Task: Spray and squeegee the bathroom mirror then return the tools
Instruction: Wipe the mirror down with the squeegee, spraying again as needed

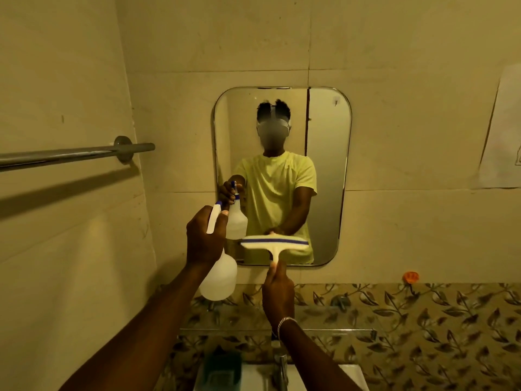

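Note:
A rounded rectangular mirror (327, 165) hangs on the tiled wall straight ahead. My left hand (204, 238) grips a white spray bottle (220, 277) by its neck, with the blue-tipped nozzle aimed at the mirror's lower left. My right hand (277, 289) holds the handle of a white squeegee (275, 244) with a blue stripe. Its blade lies level in front of the mirror's bottom part; whether it touches the glass I cannot tell. The mirror reflects both hands and tools.
A chrome towel bar (70, 153) juts from the left wall. Below the mirror a glass shelf (324, 320) spans a leaf-patterned tile band. A tap (280, 365) and white basin (349, 373) sit at the bottom, with a dark green item (222, 368) beside them. A paper (504, 131) hangs at right.

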### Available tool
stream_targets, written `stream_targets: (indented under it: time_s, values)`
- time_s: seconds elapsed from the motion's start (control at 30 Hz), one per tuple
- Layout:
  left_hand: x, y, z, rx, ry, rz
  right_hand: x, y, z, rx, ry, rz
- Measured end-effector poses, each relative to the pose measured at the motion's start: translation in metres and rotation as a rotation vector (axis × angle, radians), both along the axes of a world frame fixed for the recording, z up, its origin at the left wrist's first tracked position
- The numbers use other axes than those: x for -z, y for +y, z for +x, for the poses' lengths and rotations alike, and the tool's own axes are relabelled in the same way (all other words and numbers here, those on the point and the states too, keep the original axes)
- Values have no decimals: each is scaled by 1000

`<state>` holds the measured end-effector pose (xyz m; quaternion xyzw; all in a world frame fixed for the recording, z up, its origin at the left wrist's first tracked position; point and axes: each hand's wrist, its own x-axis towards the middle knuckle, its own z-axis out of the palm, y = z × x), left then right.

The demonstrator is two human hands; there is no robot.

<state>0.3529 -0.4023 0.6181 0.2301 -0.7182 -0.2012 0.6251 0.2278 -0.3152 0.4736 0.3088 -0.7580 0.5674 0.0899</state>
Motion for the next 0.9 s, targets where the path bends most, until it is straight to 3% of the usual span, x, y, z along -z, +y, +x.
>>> stream_targets:
  time_s: [0.17,0.27,0.37,0.53,0.67,0.77,0.9]
  values:
    - [0,7,8,3,3,3,42,25,5,-7,-175,112]
    - [1,8,11,21,2,3,28,37,8,-21,-139,36]
    - [3,7,12,16,9,2,-27,44,3,-56,-45,-157]
    - [4,8,7,9,12,-11,-173,43,-39,-17,113,-369]
    - [4,8,3,14,11,-27,-273,36,-70,26,125,-503]
    - [3,7,-1,19,-4,-47,-313,23,-82,3,113,-469]
    - [4,3,-4,16,-10,-53,-310,6,-77,3,155,-360]
